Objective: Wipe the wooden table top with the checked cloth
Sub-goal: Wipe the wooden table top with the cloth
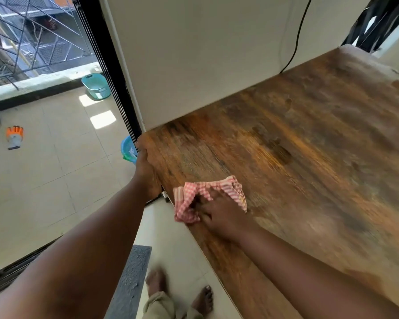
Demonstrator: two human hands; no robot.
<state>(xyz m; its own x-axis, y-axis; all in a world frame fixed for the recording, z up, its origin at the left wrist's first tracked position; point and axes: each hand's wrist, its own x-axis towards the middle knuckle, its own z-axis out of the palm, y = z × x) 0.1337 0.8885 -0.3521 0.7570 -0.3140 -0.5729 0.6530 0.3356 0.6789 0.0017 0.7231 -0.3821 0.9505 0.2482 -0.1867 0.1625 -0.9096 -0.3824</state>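
Note:
The wooden table top (297, 157) fills the right half of the view, brown and streaked, its far side against a white wall. A bunched red-and-white checked cloth (191, 199) lies near the table's near-left corner. My right hand (221, 215) presses down on the cloth, fingers closed over it. My left hand (146, 171) grips the table's left edge, close to the corner by the wall.
A black cable (297, 42) hangs down the wall to the table's back edge. A dark sliding-door frame (115, 72) stands left of the wall. On the tiled floor lie a glove (14, 137), a teal basket (96, 85), a blue basin (128, 150) and a grey mat (129, 282).

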